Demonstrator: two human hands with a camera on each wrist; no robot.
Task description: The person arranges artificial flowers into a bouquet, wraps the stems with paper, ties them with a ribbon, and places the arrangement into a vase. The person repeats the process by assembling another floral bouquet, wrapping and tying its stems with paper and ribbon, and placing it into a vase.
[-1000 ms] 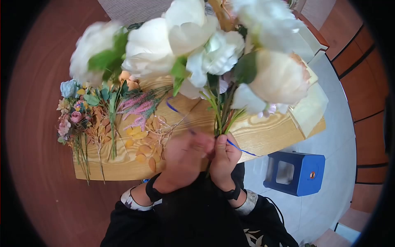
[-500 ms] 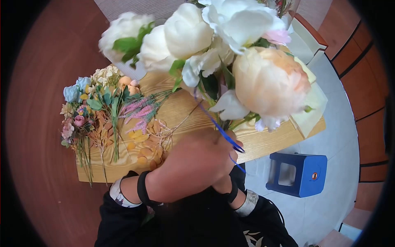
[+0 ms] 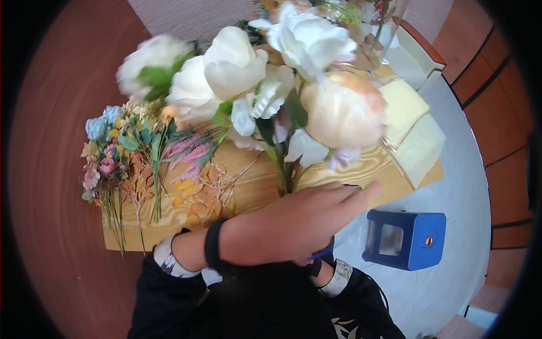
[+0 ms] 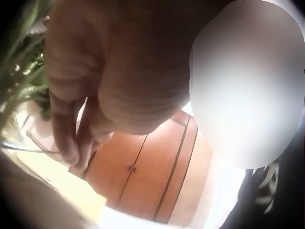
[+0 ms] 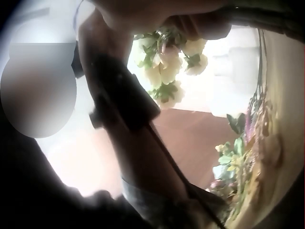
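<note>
A bouquet of large white and peach artificial flowers (image 3: pixel 234 62) stands upright in front of the body. Across its stems (image 3: pixel 287 178) reaches my left hand (image 3: pixel 288 220), back upward, with fingers extended to the right. In the left wrist view, a thin blue ribbon (image 4: pixel 28 150) runs to the fingertips of that hand, which pinch it. More of the blue ribbon (image 3: pixel 322 253) shows below the palm in the head view. My right hand (image 5: pixel 157 14) grips the stems lower down, mostly hidden behind the left hand in the head view.
Loose flower stems (image 3: pixel 107 164), pink sprigs (image 3: pixel 189 155) and orange leaf branches (image 3: pixel 197 200) lie on the left of the wooden table (image 3: pixel 254 164). Pale yellow wrapping sheets (image 3: pixel 418 141) lie at its right end. A blue stool (image 3: pixel 426 240) stands right of the table.
My left hand has swept over the stems to the right, its fingers straightening outward with the ribbon. The bouquet has shifted a little left; the right hand has become covered.
</note>
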